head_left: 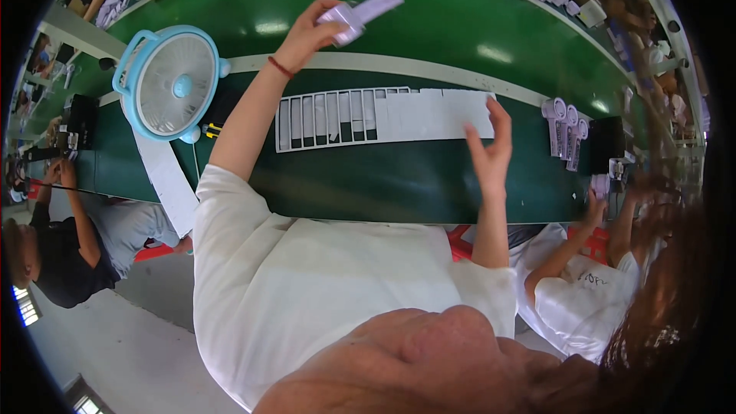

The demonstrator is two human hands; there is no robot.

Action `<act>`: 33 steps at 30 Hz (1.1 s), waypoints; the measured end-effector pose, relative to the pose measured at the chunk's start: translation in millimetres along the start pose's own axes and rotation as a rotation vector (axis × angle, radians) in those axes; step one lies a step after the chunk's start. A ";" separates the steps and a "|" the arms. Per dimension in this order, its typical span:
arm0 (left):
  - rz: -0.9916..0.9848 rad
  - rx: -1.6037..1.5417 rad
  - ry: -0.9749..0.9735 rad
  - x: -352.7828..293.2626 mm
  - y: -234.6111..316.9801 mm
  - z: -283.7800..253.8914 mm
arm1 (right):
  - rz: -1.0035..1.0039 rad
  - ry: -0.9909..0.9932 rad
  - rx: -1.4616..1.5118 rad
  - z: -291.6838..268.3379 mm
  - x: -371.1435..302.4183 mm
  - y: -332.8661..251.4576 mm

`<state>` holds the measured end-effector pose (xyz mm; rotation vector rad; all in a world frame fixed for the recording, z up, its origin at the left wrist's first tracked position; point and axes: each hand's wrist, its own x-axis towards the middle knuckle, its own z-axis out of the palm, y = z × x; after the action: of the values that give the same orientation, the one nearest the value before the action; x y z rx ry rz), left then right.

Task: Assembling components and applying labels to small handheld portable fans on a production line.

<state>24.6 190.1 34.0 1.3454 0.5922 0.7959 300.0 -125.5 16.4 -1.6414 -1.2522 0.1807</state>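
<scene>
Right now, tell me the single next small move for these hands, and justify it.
Probably bring the lilac device in toward the right hand. The left hand alone grips it, out by the far green surface, while the right hand looks empty, fingers spread by the white strip's right end, so it seems free to help.

Material finishes at workstation
Handheld device (347, 24): smooth plastic. Slotted strip (399, 116): matt, card-like. Green surface (429, 38): glossy. Shirt (345, 276): matt cloth.
</scene>
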 end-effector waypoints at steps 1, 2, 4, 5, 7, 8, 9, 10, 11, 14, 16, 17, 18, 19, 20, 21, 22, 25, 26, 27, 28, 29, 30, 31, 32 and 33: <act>0.010 -0.073 -0.160 -12.9 1.1 3.7 | -0.134 -0.005 -0.095 13.6 9.1 -11.1; 0.009 -0.152 -0.291 -32.8 14.4 21.4 | -0.183 0.034 -0.195 24.9 16.1 -30.2; 0.021 -0.188 -0.460 -66.0 24.9 50.4 | -0.251 0.072 -0.283 46.8 23.6 -52.1; -0.020 -0.238 -0.506 -80.3 26.4 64.3 | -0.262 0.070 -0.271 56.9 23.2 -55.2; 0.035 -0.160 -0.584 -100.1 23.7 79.8 | -0.022 -0.001 0.196 72.2 1.1 -28.1; -0.043 -0.216 -0.614 -110.7 29.5 78.7 | 0.120 -0.162 0.155 61.7 2.4 -36.5; -0.022 -0.158 -0.713 -112.8 32.1 67.7 | 0.233 -0.225 0.303 51.0 2.0 -39.8; 0.067 0.018 -0.795 -116.1 34.8 57.4 | 0.096 -0.235 0.181 39.2 -1.2 -35.3; -0.028 0.032 -0.821 -126.8 37.9 51.9 | 0.082 -0.249 0.096 30.9 -2.3 -39.1; 0.082 0.442 -0.713 -154.7 31.3 46.1 | -0.125 -0.540 -0.076 -6.1 -13.1 -66.7; 0.263 0.655 -0.567 -174.2 12.0 43.7 | -0.340 -0.712 -0.058 0.0 -25.5 -109.4; 0.221 0.633 -0.548 -176.8 8.5 50.4 | -0.360 -0.802 -0.057 -1.4 -37.9 -117.7; 0.237 0.646 -0.552 -178.6 1.9 55.2 | -0.298 -0.903 -0.020 0.6 -42.9 -122.6; 0.252 0.659 -0.555 -179.8 -2.9 59.7 | -0.237 -1.003 0.018 1.1 -45.8 -125.0; 0.236 0.732 -0.553 -184.2 -4.5 62.2 | -0.224 -1.046 0.081 5.2 -46.6 -120.4; 0.232 0.728 -0.546 -184.4 -8.2 61.6 | -0.225 -1.056 0.081 7.3 -41.4 -116.5; 0.365 0.823 -0.526 -183.1 -12.6 60.0 | -0.217 -1.023 0.139 9.0 -33.5 -110.2; 0.574 0.932 -0.473 -183.0 -14.3 67.5 | -0.224 -0.754 0.083 21.4 -20.7 -89.9; 0.611 0.972 -0.455 -184.2 -15.9 67.8 | -0.209 -0.650 0.023 30.9 -21.5 -82.8; 0.649 1.012 -0.438 -185.1 -17.9 67.9 | -0.091 -0.672 0.002 37.4 -22.7 -78.0; 0.601 0.947 -0.414 -187.2 -26.0 67.9 | -0.091 -0.672 0.002 41.6 -23.3 -75.2; 0.597 0.947 -0.410 -187.2 -28.5 67.7 | -0.163 -0.676 -0.048 45.9 -23.8 -72.1; 0.657 0.953 -0.402 -186.3 -30.7 67.7 | -0.236 -0.679 -0.097 48.9 -24.2 -70.7; 0.717 0.958 -0.394 -185.6 -32.6 67.6 | -0.235 -0.682 -0.096 50.6 -24.1 -71.7; 0.713 0.957 -0.392 -186.2 -34.4 68.0 | -0.273 -0.667 -0.077 50.7 -24.4 -74.3; 0.744 1.005 -0.398 -186.8 -36.1 68.3 | -0.310 -0.651 -0.059 51.0 -25.3 -76.1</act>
<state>-31.1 -0.4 -4.4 2.6657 0.1210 0.7870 208.3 -118.6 40.5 -1.4560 -1.9987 0.5167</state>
